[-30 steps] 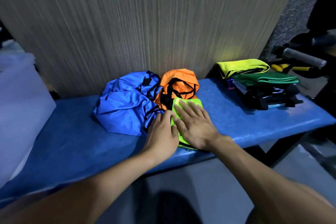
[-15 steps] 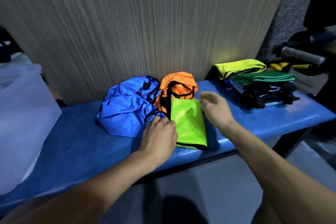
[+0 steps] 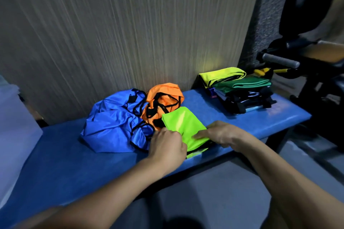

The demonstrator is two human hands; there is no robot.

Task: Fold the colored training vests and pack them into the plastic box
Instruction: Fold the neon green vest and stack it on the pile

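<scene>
A folded lime-green vest (image 3: 183,123) lies near the front edge of the blue bench (image 3: 74,154). My left hand (image 3: 166,148) grips its near left edge with curled fingers. My right hand (image 3: 218,133) holds its right edge, thumb on top, and the near corner is lifted a little. Behind the green vest sit a crumpled orange vest (image 3: 163,101) and a crumpled blue vest (image 3: 113,122), both with black trim. The translucent plastic box (image 3: 14,132) stands at the far left, only partly in view.
A stack of folded vests (image 3: 236,89), yellow and green on top, rests at the bench's right end. A wood-grain wall rises directly behind the bench. Dark gym equipment with a grey handle (image 3: 281,60) stands to the right. Grey floor lies below.
My right hand came back from beside the vest and took hold of its right edge. My left hand shifted onto its near left edge, and the vest turned slightly and lifted at the front.
</scene>
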